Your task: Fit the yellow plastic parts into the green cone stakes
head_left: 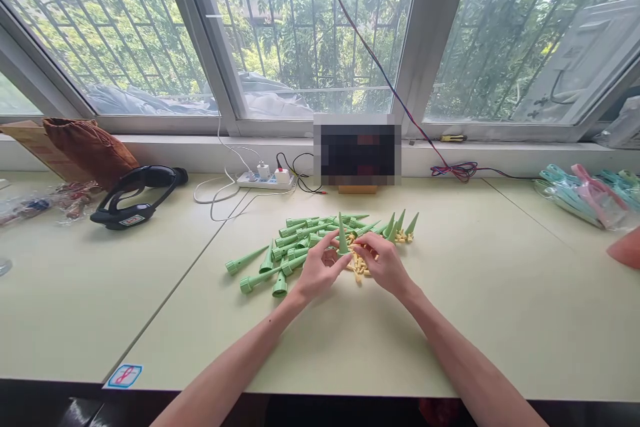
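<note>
A pile of green cone-shaped plastic spikes point(295, 240) lies on the pale green table point(480, 320), with small yellow pieces point(358, 267) heaped beside it. My left hand point(318, 272) pinches one green spike point(342, 237) that stands upright, tip up. My right hand point(384, 265) meets it at the spike's base, fingers curled over the yellow pieces; what they hold is too small to make out. A few more cones point(400, 225) stand upright at the right of the pile.
A black headset point(136, 195) and a brown bag point(88, 147) lie at the left. A white power strip point(265, 179) with cables sits by the window sill. Packets of pastel clips point(585, 195) lie at the far right, next to a blurred screen point(357, 151).
</note>
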`<action>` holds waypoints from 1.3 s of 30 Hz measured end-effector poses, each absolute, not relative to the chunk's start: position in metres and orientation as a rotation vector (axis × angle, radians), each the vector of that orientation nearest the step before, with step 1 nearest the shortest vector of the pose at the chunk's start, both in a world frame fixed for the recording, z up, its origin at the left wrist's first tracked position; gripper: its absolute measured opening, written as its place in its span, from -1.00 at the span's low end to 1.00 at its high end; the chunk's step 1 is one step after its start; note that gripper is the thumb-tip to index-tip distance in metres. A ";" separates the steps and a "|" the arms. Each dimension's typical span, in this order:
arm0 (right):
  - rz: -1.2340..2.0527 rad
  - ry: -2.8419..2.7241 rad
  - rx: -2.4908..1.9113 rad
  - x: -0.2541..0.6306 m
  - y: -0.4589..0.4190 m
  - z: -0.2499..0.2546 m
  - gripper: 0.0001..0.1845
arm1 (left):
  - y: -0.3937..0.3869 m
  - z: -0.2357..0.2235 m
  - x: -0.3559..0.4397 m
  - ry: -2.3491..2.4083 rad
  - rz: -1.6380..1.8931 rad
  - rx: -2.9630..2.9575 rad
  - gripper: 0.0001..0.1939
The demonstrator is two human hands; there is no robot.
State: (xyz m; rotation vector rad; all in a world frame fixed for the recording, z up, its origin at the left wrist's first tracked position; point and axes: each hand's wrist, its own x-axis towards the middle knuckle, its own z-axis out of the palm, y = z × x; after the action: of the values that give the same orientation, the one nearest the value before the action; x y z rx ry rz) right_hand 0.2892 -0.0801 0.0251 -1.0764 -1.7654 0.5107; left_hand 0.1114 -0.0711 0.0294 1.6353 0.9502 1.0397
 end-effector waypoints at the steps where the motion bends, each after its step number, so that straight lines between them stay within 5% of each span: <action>1: 0.510 -1.768 -1.080 0.289 -0.080 0.025 -0.75 | -0.071 0.028 0.111 0.955 1.045 1.644 -0.48; 23: 0.483 -1.810 -1.162 0.287 -0.079 0.017 -0.48 | -0.070 0.021 0.111 0.958 1.067 1.786 -0.47; 39: 0.541 -1.729 -1.040 0.288 -0.083 0.025 -0.87 | -0.074 0.039 0.113 0.950 1.006 1.515 -0.47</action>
State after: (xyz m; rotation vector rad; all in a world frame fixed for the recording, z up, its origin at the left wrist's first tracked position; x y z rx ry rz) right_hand 0.2884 -0.0828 0.0248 -1.0399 -1.7293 0.5407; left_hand 0.1131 -0.0741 0.0387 1.5151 0.9496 1.0061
